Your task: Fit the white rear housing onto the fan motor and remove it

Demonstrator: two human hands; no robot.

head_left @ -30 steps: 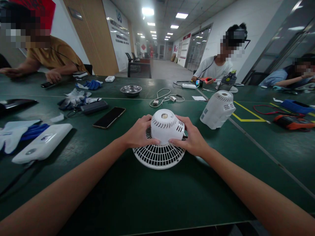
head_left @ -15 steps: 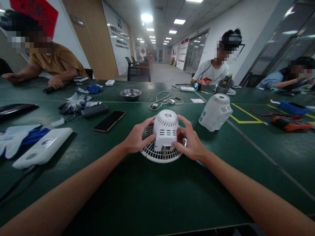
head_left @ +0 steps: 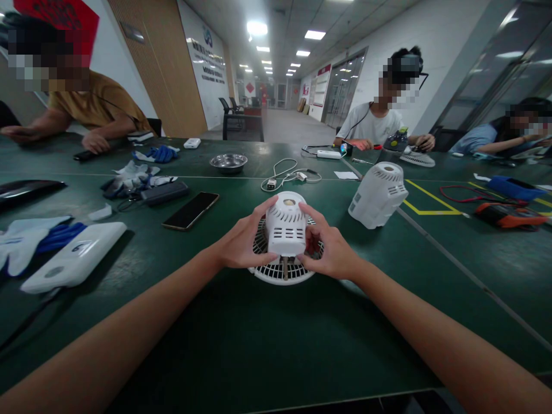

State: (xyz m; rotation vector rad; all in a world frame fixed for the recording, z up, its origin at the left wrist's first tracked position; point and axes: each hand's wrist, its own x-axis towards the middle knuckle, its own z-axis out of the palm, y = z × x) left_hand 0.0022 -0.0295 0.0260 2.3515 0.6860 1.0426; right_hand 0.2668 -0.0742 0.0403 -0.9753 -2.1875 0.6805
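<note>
A white fan motor housing (head_left: 285, 227) with vent slots stands on a round white fan grille (head_left: 280, 270) lying flat on the green table (head_left: 276, 339). My left hand (head_left: 241, 244) wraps the housing's left side, fingers curled round it. My right hand (head_left: 328, 250) grips its right side, thumb on the front. A short metal shaft shows under the housing, over the grille.
A second white housing (head_left: 379, 194) lies to the right. A black phone (head_left: 191, 210), a power bank (head_left: 73, 256), gloves (head_left: 26, 241), a steel bowl (head_left: 228, 162) and a white cable (head_left: 288, 172) sit left and behind. Other people sit across the table.
The housing has been turned between my hands so its slotted side faces me. The housing and grille have shifted slightly away, and my fingers have re-gripped.
</note>
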